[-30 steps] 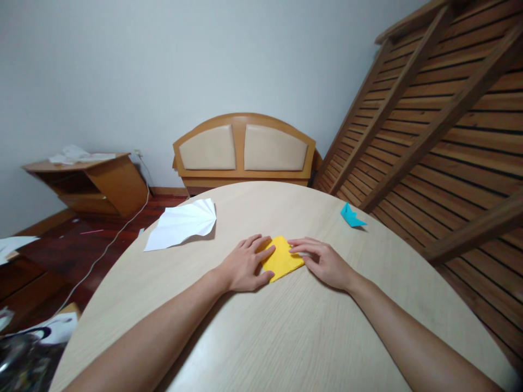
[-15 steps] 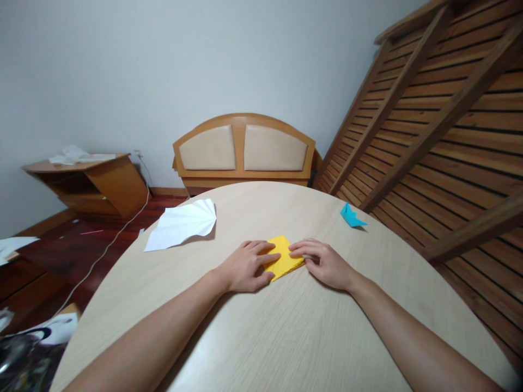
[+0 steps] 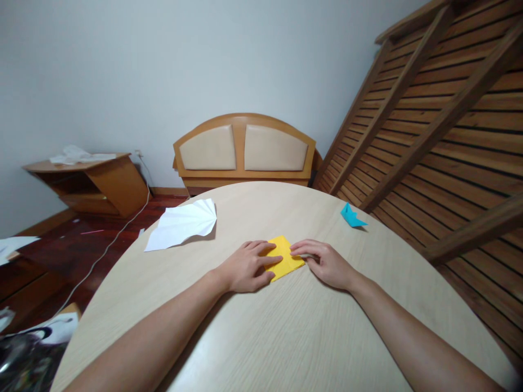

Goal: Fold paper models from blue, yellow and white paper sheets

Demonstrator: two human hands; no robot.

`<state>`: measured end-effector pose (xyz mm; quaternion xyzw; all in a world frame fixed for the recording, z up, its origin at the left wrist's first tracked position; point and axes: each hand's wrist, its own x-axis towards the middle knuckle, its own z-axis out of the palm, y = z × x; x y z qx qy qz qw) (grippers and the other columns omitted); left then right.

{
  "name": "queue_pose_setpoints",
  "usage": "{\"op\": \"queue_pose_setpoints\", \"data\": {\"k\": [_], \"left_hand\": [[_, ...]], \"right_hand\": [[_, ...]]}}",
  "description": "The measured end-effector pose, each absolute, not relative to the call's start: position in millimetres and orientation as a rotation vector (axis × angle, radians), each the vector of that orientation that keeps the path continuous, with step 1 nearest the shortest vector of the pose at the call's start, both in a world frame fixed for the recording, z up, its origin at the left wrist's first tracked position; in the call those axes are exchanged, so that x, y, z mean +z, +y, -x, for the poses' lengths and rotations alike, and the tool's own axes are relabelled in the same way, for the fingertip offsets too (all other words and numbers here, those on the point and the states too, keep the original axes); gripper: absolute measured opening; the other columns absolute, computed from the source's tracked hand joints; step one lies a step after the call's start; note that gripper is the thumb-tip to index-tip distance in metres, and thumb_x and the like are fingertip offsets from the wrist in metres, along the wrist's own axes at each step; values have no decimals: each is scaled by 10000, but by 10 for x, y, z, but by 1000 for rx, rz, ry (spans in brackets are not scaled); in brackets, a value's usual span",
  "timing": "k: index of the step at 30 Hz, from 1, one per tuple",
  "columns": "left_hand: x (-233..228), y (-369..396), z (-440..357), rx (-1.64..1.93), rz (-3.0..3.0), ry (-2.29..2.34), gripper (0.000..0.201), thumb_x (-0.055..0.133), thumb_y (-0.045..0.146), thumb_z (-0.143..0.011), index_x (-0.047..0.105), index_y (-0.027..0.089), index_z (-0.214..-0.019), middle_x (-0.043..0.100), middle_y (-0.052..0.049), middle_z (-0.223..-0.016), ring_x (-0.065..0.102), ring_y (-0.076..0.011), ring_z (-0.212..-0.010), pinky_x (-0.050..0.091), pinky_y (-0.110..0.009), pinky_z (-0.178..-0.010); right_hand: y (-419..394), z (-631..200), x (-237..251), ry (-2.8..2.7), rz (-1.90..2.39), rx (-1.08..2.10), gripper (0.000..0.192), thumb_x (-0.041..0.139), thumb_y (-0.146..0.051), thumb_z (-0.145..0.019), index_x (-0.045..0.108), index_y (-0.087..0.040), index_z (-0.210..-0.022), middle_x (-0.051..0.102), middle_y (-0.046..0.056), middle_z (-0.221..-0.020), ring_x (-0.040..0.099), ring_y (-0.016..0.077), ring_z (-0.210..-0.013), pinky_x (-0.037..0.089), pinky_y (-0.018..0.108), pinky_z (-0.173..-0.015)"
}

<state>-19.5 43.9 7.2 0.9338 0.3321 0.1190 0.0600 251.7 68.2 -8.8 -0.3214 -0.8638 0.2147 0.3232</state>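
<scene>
A yellow folded paper (image 3: 286,265) lies on the round table in front of me, one corner turned toward the far side. My left hand (image 3: 250,267) rests over its left part, fingers spread and flat, pressing it against the tabletop. At the right corner of the paper is my right hand (image 3: 327,263), its fingers curled over the edge and the thumb tucked beside them. The right fingertips and thumb close on that corner; part of the edge is hidden beneath them.
A creased white paper sheet (image 3: 180,224) lies at the table's (image 3: 261,337) far left. A small blue folded paper (image 3: 352,216) sits near the right edge. Beyond stand a headboard (image 3: 240,173), a low wooden cabinet (image 3: 114,185) and leaning wooden slats (image 3: 433,130).
The near right edge of the yellow paper, slightly raised with layers showing before, now lies flatter. Both hands have barely moved.
</scene>
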Motion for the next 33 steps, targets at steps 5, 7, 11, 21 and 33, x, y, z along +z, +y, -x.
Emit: {"op": "queue_pose_setpoints", "data": {"k": [5, 7, 11, 21, 33], "left_hand": [[73, 440, 195, 359, -2833, 1007, 474, 530, 394, -948, 579, 256, -1398, 530, -142, -1452, 485, -332, -1343, 385, -522, -1104], [75, 437, 196, 360, -2833, 1008, 473, 529, 394, -948, 578, 257, -1399, 530, -141, -1453, 486, -332, -1343, 386, -520, -1103], [69, 435, 199, 383, -2820, 1016, 470, 540, 386, -942, 585, 249, -1390, 522, -134, -1465, 474, -337, -1357, 382, -516, -1113], [56, 444, 194, 397, -2821, 975, 481, 536, 368, -942, 571, 206, -1394, 525, -148, -1472, 480, -331, -1367, 383, -514, -1124], [55, 450, 202, 377, -2819, 926, 510, 562, 387, -921, 573, 208, -1399, 522, -139, -1481, 471, -338, -1371, 363, -519, -1136]], "right_hand": [[677, -2510, -96, -2232, 846, 566, 444, 461, 0, -798, 751, -264, -1004, 730, 38, -1132, 666, 202, -1086, 541, 400, -960], [674, -2506, -97, -2223, 842, 565, 433, 465, -5, -807, 752, -263, -1003, 734, 38, -1124, 664, 202, -1085, 541, 399, -959], [666, -2504, -81, -2226, 826, 560, 401, 489, -15, -819, 756, -257, -993, 746, 41, -1091, 670, 202, -1055, 546, 402, -943], [709, -2538, -107, -2297, 821, 482, 393, 566, -53, -846, 778, -301, -1065, 781, 24, -1065, 683, 221, -1040, 562, 442, -936], [645, -2493, -49, -2413, 760, 387, 347, 600, -73, -830, 751, -279, -1065, 681, 68, -1128, 591, 243, -1139, 505, 457, -993]]}}
